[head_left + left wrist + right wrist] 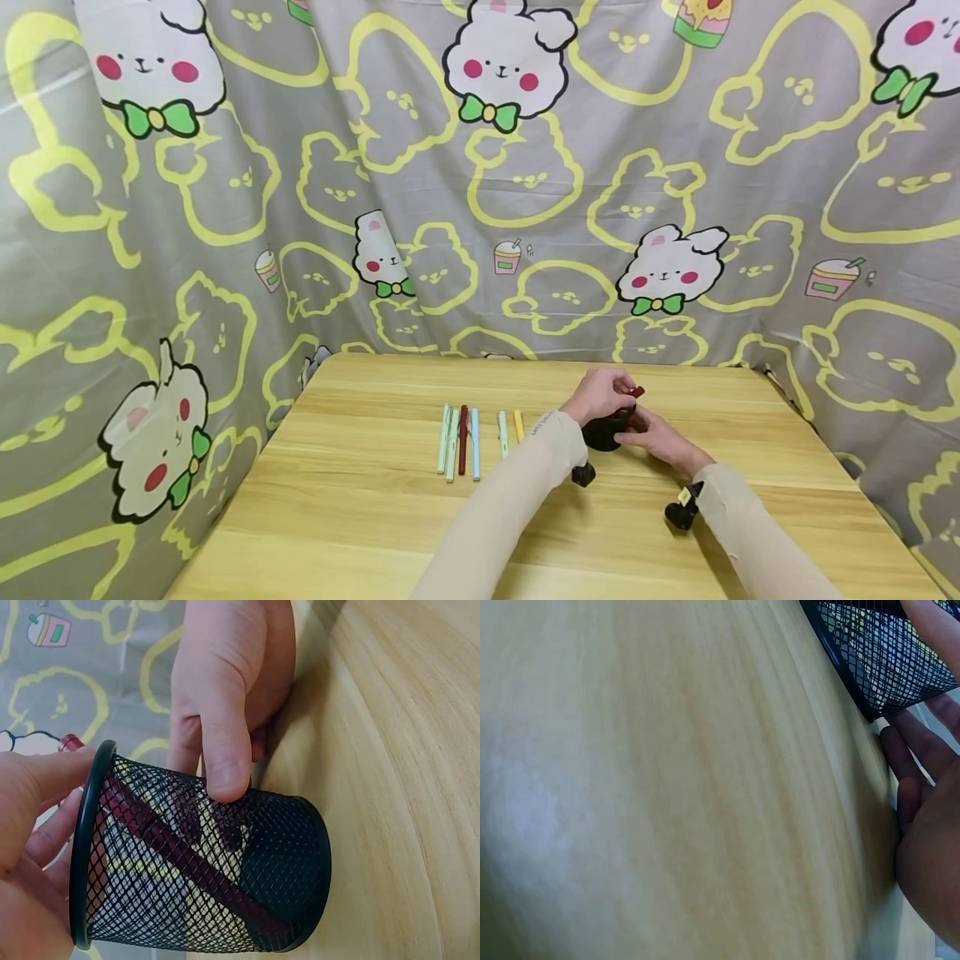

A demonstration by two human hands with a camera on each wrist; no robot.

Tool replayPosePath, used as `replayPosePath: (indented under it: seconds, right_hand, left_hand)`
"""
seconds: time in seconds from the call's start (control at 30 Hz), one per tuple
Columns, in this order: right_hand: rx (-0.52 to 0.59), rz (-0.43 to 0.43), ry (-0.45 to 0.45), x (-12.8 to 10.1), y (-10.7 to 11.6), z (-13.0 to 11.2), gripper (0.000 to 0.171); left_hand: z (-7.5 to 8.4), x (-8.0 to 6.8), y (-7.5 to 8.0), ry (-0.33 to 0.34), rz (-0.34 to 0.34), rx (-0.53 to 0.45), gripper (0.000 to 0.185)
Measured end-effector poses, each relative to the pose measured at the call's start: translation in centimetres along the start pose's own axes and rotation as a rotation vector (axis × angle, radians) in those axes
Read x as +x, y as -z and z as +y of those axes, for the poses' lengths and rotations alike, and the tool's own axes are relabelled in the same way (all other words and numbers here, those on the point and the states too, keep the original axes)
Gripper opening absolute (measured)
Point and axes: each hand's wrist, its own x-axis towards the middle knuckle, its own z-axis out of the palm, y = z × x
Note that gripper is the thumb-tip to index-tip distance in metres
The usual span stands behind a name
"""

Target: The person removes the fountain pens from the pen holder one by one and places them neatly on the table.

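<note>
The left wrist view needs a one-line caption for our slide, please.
Right hand steadies a black mesh pen holder on the wooden table while the left hand slots in a dark red pen.

Light wood-grain worktop point(360, 517) is carrying a row of pens point(468, 437) lying flat side by side left of centre: two pale green, one dark red, one light blue, then, slightly apart, another pale green and a yellow. A black mesh cup point(606, 432) is sitting right of them.

Black wire-mesh pen holder point(202, 870) – smooth solid rim; matt pale wood-grain table point(360, 517); soft printed cloth backdrop point(525, 208).
</note>
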Motion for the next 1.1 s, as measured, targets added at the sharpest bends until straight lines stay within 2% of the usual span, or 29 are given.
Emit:
replayPosePath:
  seconds: [0.37,0.53,0.8,1.0,1.1]
  right_hand:
    - [-0.01,0.008,0.041,-0.1,-0.1,-0.4,0.067]
    - [-0.012,0.003,0.048,0.0,0.0,-0.3,0.066]
    - [-0.026,0.021,0.028,-0.1,-0.1,-0.4,0.065]
    - [-0.017,0.002,0.026,-0.2,-0.2,-0.6,0.065]
    - [-0.024,0.005,0.033,-0.2,-0.3,-0.6,0.065]
  left_hand:
    - [0.1,0.0,-0.2,0.021,-0.005,0.044,0.01]
    - [0.2,-0.1,-0.1,0.017,0.007,0.02,0.011]
    - [0.5,-0.3,0.8,-0.045,0.13,-0.152,0.017]
    - [1.1,-0.8,2.6,-0.078,0.19,-0.292,0.018]
    - [1.3,-1.0,3.8,-0.106,0.219,-0.332,0.021]
